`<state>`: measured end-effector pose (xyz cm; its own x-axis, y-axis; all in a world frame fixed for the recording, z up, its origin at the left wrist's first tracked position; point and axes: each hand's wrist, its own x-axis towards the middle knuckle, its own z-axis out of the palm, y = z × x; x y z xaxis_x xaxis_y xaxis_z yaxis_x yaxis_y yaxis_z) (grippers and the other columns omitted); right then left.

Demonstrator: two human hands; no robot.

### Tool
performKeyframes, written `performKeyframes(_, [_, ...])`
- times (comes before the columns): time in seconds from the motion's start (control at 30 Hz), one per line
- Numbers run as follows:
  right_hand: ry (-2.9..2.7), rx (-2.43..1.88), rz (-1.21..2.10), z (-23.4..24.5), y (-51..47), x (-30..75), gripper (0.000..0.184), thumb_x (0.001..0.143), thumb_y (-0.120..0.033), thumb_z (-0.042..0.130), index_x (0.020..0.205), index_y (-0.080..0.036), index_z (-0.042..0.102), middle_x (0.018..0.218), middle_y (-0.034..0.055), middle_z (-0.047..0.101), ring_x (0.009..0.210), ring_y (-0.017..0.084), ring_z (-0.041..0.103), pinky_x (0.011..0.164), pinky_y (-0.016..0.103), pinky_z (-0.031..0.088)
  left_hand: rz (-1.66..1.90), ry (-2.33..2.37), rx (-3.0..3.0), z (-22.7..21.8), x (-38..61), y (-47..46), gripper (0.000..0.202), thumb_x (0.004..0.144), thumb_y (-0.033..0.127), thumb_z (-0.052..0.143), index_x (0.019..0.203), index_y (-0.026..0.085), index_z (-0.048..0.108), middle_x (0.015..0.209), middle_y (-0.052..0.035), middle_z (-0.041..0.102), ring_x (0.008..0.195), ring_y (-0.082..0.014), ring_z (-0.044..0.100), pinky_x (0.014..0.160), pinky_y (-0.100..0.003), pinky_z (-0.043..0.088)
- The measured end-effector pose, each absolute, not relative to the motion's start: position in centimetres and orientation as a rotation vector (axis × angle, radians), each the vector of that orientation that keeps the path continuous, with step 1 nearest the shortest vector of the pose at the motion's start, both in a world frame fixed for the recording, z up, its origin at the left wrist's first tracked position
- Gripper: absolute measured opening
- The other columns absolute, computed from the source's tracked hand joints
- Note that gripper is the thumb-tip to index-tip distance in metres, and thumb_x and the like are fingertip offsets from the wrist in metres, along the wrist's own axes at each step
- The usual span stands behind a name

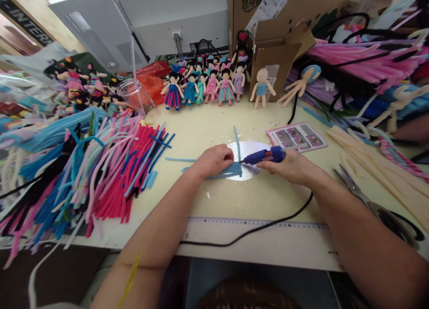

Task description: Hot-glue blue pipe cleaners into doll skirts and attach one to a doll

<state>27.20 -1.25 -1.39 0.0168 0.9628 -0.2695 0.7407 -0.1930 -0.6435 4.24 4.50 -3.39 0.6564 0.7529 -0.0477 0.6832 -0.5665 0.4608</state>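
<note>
Along the front of the yellow table lies a ruler, and over it sweeps a black cord, looping from beside the right forearm towards the left one. Out on the left flank, a thick heap of coloured fuzzy stems hems in the working area; over on the right, cream stems and scissors do the same, the scissors just beside the right forearm. At the back, small dolls and an open cardboard box mark the far limit. Between them the yellow surface gives both hands room, with a printed card sitting just beyond the right hand.

And now the grip! The right hand is closed round a blue glue gun, nozzle aimed left and down. Its tip is right at the end of a flat row of light-blue stems (touching or only just short, I cannot tell), which lies partly on a shiny round plate. Opposite is the left hand, fingers curled down over that row; whether they pinch it or merely press, the view does not show. Beyond the nozzle, one single blue stem points away towards the dolls.
</note>
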Motion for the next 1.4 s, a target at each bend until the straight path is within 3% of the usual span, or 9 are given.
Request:
performKeyframes(0.07, [-1.745,-1.977,0.971,-1.4,-1.2,27.2,0.031,0.067,-0.052,0.068,0.062,-0.022,0.062,0.059,0.0007,0.062,0.057,0.016,0.055,0.049,0.027,0.04,0.147,1.072,2.406,-2.9,4.0,4.5,0.01,0.079,0.027,0.058,0.082,0.019,0.064,0.085,-0.0026,0.061,0.08,-0.0164,0.055,0.072,-0.028,0.042])
performKeyframes(0.2, [-1.746,-1.994,0.969,-1.2,-1.2,27.2,0.031,0.065,-0.052,0.068,0.061,-0.022,0.062,0.059,0.0003,0.061,0.057,0.016,0.054,0.05,0.027,0.04,0.034,0.966,2.414,-2.0,3.5,4.4,0.031,0.07,0.036,0.07,0.095,0.019,0.063,0.097,-0.0054,0.059,0.093,-0.0204,0.053,0.081,-0.031,0.043])
performKeyframes(0.47, [-1.743,-1.998,0.988,-1.3,-1.2,27.2,0.031,0.065,-0.053,0.067,0.064,-0.022,0.062,0.062,-0.0004,0.062,0.061,0.017,0.055,0.053,0.027,0.041,-0.002,0.974,2.416,-1.7,3.4,4.1,0.028,0.07,0.021,0.063,0.098,0.02,0.062,0.1,-0.0054,0.056,0.096,-0.0201,0.052,0.085,-0.032,0.043])
performKeyframes(0.83, [-1.756,-2.004,0.966,-1.5,-1.1,27.3,0.032,0.065,-0.053,0.068,0.063,-0.022,0.061,0.064,0.0003,0.063,0.063,0.017,0.056,0.052,0.027,0.04,-0.02,0.987,2.411,-1.6,3.5,4.3,0.029,0.071,0.022,0.063,0.099,0.021,0.063,0.097,-0.0047,0.057,0.093,-0.0195,0.052,0.081,-0.03,0.043])
performKeyframes(1.07, [-1.808,-1.929,1.161,-0.2,-1.3,28.0,0.032,0.071,-0.052,0.066,0.073,-0.02,0.066,0.062,0.0008,0.064,0.056,0.014,0.056,0.048,0.024,0.039,-0.023,0.981,2.415,-2.0,3.4,4.5,0.03,0.07,0.022,0.063,0.1,0.021,0.063,0.098,-0.0049,0.057,0.093,-0.0192,0.052,0.08,-0.03,0.043])
performKeyframes(1.4, [-1.909,-1.857,1.218,-0.8,-1.4,28.4,0.03,0.071,-0.051,0.067,0.072,-0.021,0.067,0.061,-0.0002,0.064,0.056,0.013,0.055,0.05,0.024,0.04,-0.035,0.993,2.402,-2.0,3.3,4.5,0.031,0.07,0.022,0.063,0.101,0.021,0.062,0.1,-0.0044,0.057,0.093,-0.0188,0.052,0.081,-0.03,0.043])
